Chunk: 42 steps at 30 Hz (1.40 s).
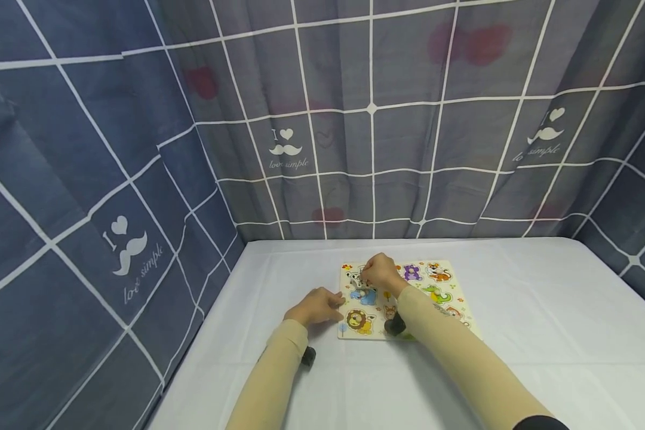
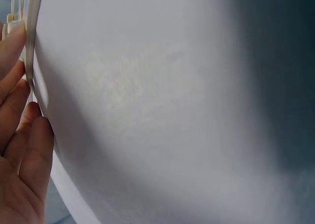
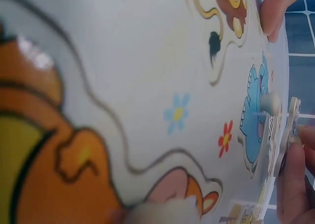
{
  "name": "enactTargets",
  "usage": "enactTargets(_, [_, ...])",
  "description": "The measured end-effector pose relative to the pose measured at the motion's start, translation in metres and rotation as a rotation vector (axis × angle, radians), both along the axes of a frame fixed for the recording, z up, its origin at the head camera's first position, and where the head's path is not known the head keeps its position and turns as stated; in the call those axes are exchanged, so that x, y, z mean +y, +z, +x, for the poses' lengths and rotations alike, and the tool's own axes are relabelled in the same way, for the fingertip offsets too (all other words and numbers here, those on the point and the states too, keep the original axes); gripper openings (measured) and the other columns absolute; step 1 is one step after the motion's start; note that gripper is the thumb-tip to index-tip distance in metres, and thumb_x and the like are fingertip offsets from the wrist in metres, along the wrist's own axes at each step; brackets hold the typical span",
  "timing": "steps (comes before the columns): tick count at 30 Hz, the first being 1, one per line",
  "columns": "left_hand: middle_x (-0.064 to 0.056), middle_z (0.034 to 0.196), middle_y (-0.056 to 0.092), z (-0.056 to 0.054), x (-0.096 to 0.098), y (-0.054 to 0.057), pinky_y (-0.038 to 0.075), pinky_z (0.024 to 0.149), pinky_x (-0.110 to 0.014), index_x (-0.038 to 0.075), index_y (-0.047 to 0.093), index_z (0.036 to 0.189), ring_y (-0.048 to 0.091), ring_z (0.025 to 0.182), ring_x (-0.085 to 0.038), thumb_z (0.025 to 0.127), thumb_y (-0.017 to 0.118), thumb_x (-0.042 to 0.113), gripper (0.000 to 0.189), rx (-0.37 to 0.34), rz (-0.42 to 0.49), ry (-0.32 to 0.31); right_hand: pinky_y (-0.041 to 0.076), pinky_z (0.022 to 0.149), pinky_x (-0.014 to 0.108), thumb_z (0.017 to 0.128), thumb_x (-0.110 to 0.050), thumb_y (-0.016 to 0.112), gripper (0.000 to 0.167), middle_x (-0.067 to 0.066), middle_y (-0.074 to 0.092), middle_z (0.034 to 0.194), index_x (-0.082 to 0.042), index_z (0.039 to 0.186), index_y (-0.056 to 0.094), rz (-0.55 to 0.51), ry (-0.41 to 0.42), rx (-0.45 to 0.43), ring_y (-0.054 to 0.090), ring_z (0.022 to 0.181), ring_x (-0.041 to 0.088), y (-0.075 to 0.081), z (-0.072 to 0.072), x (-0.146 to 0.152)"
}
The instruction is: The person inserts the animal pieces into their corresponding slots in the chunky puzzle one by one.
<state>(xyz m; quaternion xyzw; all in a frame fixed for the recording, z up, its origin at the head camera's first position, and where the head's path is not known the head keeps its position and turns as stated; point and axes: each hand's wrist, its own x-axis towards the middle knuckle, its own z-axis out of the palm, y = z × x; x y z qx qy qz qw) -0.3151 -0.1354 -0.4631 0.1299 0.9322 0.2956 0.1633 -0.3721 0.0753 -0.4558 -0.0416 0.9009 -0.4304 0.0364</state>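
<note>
A wooden peg puzzle board (image 1: 376,335) printed with cartoon animals lies on the white table. My right hand (image 1: 380,272) is over its far left part and pinches a black-and-white animal puzzle piece (image 1: 354,279). In the right wrist view this piece (image 3: 289,128) stands tilted above the board, its edge toward the camera. Just nearer is a blue animal piece (image 3: 254,113) with a round knob. At the board's left edge rests my left hand (image 1: 314,306), fingers extended and touching the edge. Its fingertips (image 2: 43,128) lie along the board's side in the left wrist view.
A lion piece (image 1: 359,321), a purple animal (image 1: 411,273), a tiger (image 1: 439,272) and a green crocodile (image 1: 437,294) are on the board. The right forearm covers its near right part. White cloth covers the table (image 1: 548,310); a dark checked curtain (image 1: 344,143) hangs behind.
</note>
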Motion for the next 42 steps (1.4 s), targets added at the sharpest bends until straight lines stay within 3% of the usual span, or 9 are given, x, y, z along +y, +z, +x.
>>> enactTargets(15, [0.002,0.144,0.058,0.002,0.0,-0.002,0.031,0.123,-0.047,0.014,0.069,0.125,0.046,0.142,-0.028,0.08,0.082,0.02,0.047,0.014,0.026,-0.005,0.047,0.051,0.021,0.082,-0.007,0.074,0.012,0.004,0.068,0.057,-0.004,0.071,0.074,-0.027,-0.033,-0.006,0.059,0.05,0.012,-0.009,-0.01,-0.01])
enactTargets(20, [0.001,0.142,0.059,0.003,0.002,-0.005,0.033,0.122,-0.047,0.013,0.071,0.124,0.049,0.14,-0.028,0.08,0.083,0.019,0.046,0.029,0.026,-0.012,0.048,0.055,0.02,0.081,-0.006,0.073,0.012,0.002,0.069,0.06,-0.003,0.069,0.074,0.006,-0.064,0.024,0.058,0.052,0.011,-0.012,-0.008,-0.015])
enactTargets(32, [0.005,0.143,0.058,0.004,0.004,-0.003,0.032,0.122,-0.047,0.016,0.07,0.125,0.048,0.141,-0.028,0.081,0.082,0.02,0.046,0.015,0.008,0.015,0.047,0.051,0.021,0.079,-0.007,0.074,0.014,0.001,0.066,0.053,-0.003,0.066,0.074,0.036,-0.075,0.063,0.057,0.049,0.011,-0.017,-0.014,-0.015])
enactTargets(42, [0.005,0.143,0.058,0.005,0.002,-0.001,0.031,0.122,-0.049,0.016,0.069,0.126,0.048,0.14,-0.029,0.081,0.082,0.022,0.047,0.026,-0.003,0.016,0.044,0.05,0.021,0.08,-0.008,0.074,0.012,0.005,0.071,0.064,-0.003,0.07,0.073,0.092,-0.097,0.077,0.056,0.054,0.013,-0.014,-0.015,-0.026])
